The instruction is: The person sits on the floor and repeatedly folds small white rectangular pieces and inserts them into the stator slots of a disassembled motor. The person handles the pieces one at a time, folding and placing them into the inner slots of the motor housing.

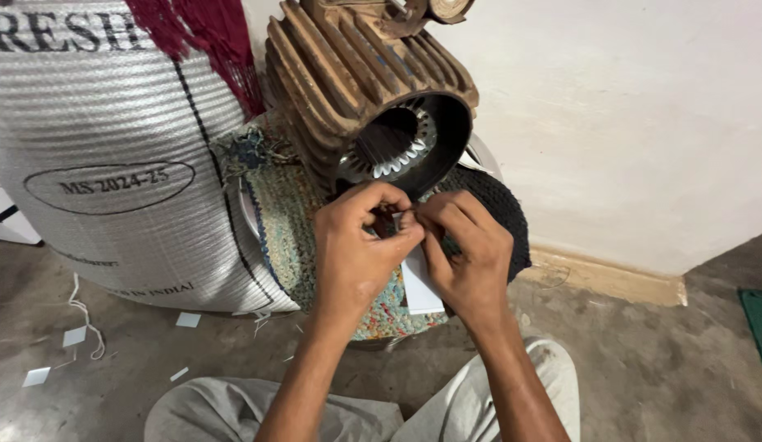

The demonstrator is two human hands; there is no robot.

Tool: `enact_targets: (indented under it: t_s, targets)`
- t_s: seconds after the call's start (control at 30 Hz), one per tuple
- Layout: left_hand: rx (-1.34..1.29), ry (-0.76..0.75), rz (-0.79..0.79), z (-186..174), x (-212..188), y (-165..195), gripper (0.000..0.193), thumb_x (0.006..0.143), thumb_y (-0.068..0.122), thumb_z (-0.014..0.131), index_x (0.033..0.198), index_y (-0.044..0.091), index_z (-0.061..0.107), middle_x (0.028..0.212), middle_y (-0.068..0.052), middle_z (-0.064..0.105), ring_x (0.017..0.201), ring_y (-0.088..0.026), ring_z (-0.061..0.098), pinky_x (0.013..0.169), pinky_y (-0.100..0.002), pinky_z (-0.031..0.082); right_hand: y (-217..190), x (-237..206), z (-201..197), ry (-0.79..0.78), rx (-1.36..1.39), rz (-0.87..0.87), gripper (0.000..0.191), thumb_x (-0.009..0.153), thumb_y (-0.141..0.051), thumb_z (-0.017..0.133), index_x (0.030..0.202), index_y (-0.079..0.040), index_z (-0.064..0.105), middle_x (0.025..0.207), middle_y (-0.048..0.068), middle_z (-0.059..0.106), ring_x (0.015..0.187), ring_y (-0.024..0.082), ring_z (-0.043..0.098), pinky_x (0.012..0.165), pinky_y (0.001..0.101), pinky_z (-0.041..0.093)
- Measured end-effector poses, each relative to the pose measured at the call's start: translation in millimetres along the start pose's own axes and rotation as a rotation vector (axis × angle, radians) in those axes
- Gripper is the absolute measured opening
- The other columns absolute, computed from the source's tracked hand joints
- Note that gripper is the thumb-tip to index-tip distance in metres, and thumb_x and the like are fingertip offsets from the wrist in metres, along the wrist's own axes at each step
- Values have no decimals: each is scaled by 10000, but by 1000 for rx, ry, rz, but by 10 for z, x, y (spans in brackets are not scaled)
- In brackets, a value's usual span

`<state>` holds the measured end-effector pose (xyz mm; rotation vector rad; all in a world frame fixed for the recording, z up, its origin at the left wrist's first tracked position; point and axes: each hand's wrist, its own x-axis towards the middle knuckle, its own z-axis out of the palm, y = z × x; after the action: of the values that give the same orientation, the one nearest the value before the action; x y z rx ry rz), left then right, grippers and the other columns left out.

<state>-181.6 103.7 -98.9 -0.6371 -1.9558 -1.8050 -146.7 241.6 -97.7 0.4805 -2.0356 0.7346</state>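
Nearest the camera, bent knees in pale grey trousers (479, 401), forearms reaching forward over a dusty concrete floor (643, 360). Just beyond, left hand (356, 245) and right hand (467, 254) pressed together, fingertips meeting. Pinched between thumbs and forefingers of both hands, a white sheet of paper (418, 286), its lower part hanging down between the palms; fingers curled narrow, closed on the sheet's top edge. Below and behind the hands, a braided multicoloured mat (291, 221), with a dark woven cloth (500, 213) beside it at right. Scattered on the floor at left, small white paper scraps (74, 336) and a loose white string (86, 315). Directly above the hands, just beside the fingertips, a rusty ribbed motor housing (348, 74), open end facing the camera, slotted stator core (397, 147) visible inside. At left, leaning close to the housing, a large white woven sack (111, 147) with dark red fringe (209, 41) draped over its top. Behind everything, a plain pale wall (626, 123) with a tan skirting strip (610, 278).
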Motion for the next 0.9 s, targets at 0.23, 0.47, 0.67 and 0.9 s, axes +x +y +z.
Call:
enact_targets:
  t_s: [0.23, 0.47, 0.67, 0.9]
  targets:
    - [-189, -47, -142, 59, 163, -207, 102, 763, -11, 786, 849, -9, 732, 736, 24, 713, 692, -8, 652, 634, -193, 547, 217, -75, 168, 110, -8, -36, 228, 806, 121, 721, 1002, 17, 672, 986, 134, 691, 924, 263, 713, 828, 337, 567]
    - [-210, -15, -244, 82, 281, -377, 112, 740, -12, 782, 849, -7, 760, 731, 23, 730, 673, -13, 654, 621, -198, 548, 343, -85, 305, 138, -22, -33, 252, 790, 128, 716, 1015, 17, 686, 970, 141, 697, 892, 256, 709, 806, 334, 565]
    - [-102, 64, -222, 51, 268, -297, 119, 755, 12, 776, 872, -7, 764, 722, 6, 744, 670, -27, 672, 622, -208, 554, 259, -116, 342, 181, -5, 29, 171, 856, 98, 722, 1005, 23, 687, 974, 133, 706, 860, 216, 704, 772, 303, 556]
    - [-189, -134, -16, -163, 118, -108, 141, 891, 79, 712, 1004, -4, 732, 927, -44, 765, 804, -70, 709, 675, -243, 573, 79, -170, 232, 162, 242, 327, 47, 972, 15, 697, 1013, 23, 675, 960, 63, 703, 871, 92, 653, 775, 222, 516]
